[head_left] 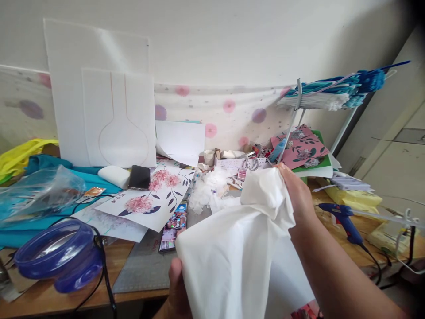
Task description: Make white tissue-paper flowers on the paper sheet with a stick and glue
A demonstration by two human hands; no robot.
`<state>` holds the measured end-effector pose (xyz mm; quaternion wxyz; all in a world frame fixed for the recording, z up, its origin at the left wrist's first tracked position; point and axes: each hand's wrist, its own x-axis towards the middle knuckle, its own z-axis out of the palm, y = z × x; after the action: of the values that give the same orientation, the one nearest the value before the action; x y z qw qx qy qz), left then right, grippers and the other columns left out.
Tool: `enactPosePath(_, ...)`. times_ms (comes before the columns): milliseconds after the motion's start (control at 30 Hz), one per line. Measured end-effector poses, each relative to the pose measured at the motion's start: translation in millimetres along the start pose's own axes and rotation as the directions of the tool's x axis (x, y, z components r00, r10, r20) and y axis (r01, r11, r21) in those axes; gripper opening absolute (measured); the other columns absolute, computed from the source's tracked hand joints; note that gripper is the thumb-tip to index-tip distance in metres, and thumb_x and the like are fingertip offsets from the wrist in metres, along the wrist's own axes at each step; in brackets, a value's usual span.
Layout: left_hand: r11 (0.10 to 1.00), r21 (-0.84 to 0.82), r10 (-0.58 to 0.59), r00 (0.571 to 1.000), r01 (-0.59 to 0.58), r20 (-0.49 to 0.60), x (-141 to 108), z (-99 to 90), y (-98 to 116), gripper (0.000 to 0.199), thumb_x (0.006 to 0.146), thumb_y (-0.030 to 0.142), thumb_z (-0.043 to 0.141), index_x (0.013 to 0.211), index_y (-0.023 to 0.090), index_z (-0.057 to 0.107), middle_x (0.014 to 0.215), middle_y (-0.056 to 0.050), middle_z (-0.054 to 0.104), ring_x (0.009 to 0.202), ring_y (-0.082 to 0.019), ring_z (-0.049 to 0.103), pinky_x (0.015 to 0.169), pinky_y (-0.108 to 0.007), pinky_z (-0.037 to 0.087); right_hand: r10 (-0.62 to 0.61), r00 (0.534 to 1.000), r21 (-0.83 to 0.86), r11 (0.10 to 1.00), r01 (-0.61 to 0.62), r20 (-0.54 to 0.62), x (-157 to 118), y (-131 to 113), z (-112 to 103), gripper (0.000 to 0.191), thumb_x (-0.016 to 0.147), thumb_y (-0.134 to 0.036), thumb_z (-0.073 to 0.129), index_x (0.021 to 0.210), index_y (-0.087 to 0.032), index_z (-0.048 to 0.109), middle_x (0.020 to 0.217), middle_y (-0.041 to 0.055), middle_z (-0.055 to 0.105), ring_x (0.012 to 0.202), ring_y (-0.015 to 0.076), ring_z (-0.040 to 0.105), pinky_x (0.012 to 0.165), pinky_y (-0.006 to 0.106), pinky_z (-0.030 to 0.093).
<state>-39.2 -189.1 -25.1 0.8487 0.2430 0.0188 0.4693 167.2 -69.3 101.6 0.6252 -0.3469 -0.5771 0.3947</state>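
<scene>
A large piece of white cloth (229,248) hangs in front of me, with loose folds and a bunched upper end. My right hand (300,197) is closed on the bunched part at the upper right; its fingers are mostly hidden behind the folds. Lower down, my left hand (177,283) grips the cloth's left edge, its thumb showing and the other fingers out of sight. Beneath the cloth on the right shows a smooth white sheet (287,279). A lit phone (173,228) lies on the grey cutting mat (142,270) just beyond my left hand.
Flower-printed papers (149,195) and a dark phone (139,177) lie at left, behind a purple tape-dispenser-like object (59,252). White scraps (209,186) are heaped mid-table. A blue glue gun (345,219) stands right, below a rack of pipe cleaners (335,91). A vase-outline board (122,119) leans on the wall.
</scene>
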Motion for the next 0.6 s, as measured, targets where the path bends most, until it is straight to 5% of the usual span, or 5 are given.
enactPosePath(100,0.999,-0.032,0.033,0.995,-0.036,-0.092,-2.3,0.9,11.6,0.056,0.073,0.064,0.059,0.105,0.019,0.071,0.101,-0.007,0.072,0.116,-0.033,0.054,0.104,-0.041,0.035,-0.048,0.905,-0.237,0.958,0.161,0.422,-9.1,-12.2,-5.1,0.050,0.069,-0.065,0.061,0.096,-0.022,0.058,0.078,0.0008,0.059,0.062,0.0168,0.055,0.055,0.028,0.042)
enactPosePath(200,0.996,-0.050,0.063,0.981,-0.073,-0.185,-4.1,3.3,20.1,0.051,0.077,0.059,0.058,0.099,0.015,0.073,0.095,-0.011,0.073,0.110,-0.034,0.058,0.101,-0.043,0.037,0.083,0.624,-0.561,0.538,0.628,0.777,-25.3,-18.5,-7.1,0.090,0.051,-0.061,0.078,0.128,-0.022,0.050,0.093,0.0073,0.065,0.074,0.0270,0.060,0.063,0.034,0.042)
enactPosePath(333,0.996,-0.039,0.068,0.983,-0.075,-0.172,-3.4,7.3,19.6,0.054,0.077,0.058,0.059,0.104,0.012,0.071,0.098,-0.011,0.072,0.105,-0.032,0.061,0.098,-0.041,0.041,0.117,0.632,-0.642,0.141,0.753,0.766,-36.7,-8.0,-0.4,0.023,0.070,-0.018,0.067,0.093,-0.020,0.068,0.074,0.0050,0.061,0.063,0.0224,0.055,0.059,0.033,0.037)
enactPosePath(467,0.994,0.047,0.103,0.988,-0.098,-0.116,-2.4,0.1,15.6,0.063,0.079,0.063,0.052,0.119,0.016,0.063,0.110,-0.010,0.069,0.110,-0.031,0.059,0.100,-0.039,0.040,-0.205,0.872,-0.604,0.650,0.461,0.445,-33.9,11.2,10.7,0.016,0.070,-0.008,0.055,0.071,-0.019,0.067,0.072,0.0057,0.056,0.070,0.0218,0.053,0.063,0.032,0.038)
enactPosePath(600,0.984,0.076,0.162,0.986,-0.159,-0.034,-1.1,-15.5,9.0,0.062,0.084,0.065,0.041,0.121,0.020,0.061,0.110,-0.009,0.069,0.119,-0.032,0.051,0.107,-0.043,0.031,-0.061,0.993,-0.034,0.997,0.065,0.103,-35.6,19.6,29.4,0.013,0.081,-0.028,0.054,0.086,-0.023,0.064,0.075,0.0050,0.064,0.072,0.0238,0.060,0.062,0.035,0.047)
